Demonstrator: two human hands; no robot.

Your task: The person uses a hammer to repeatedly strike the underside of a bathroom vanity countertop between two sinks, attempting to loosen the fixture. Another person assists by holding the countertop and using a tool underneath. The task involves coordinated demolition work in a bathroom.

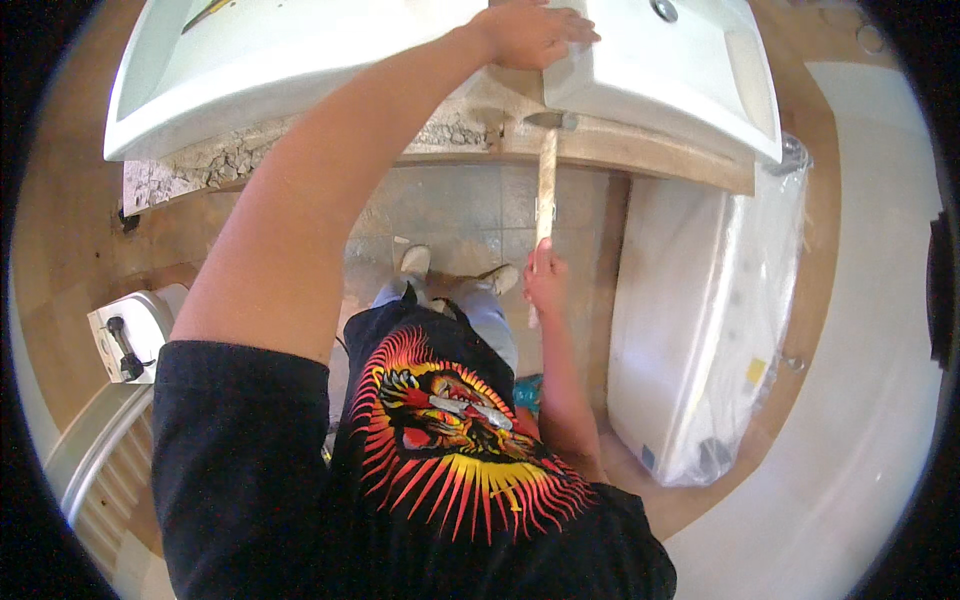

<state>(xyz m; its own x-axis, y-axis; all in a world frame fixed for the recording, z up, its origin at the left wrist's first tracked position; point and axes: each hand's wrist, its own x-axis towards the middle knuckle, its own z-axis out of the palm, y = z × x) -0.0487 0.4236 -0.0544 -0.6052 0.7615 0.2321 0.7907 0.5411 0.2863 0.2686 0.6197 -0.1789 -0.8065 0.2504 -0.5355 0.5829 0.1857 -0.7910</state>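
Bracing the white basin at the far side looks like the present step: the left hand rests there, fingers extended, grasping nothing visible; the right hand is wrapped round the hammer, its head near the wooden board. Any stroke calls for control.

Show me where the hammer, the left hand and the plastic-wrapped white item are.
Hammer (546, 182): head view, on the middle of its pale handle.
Left hand (537, 36): head view, on the back of the hand.
Plastic-wrapped white item (685, 325): head view, on its broad white side.
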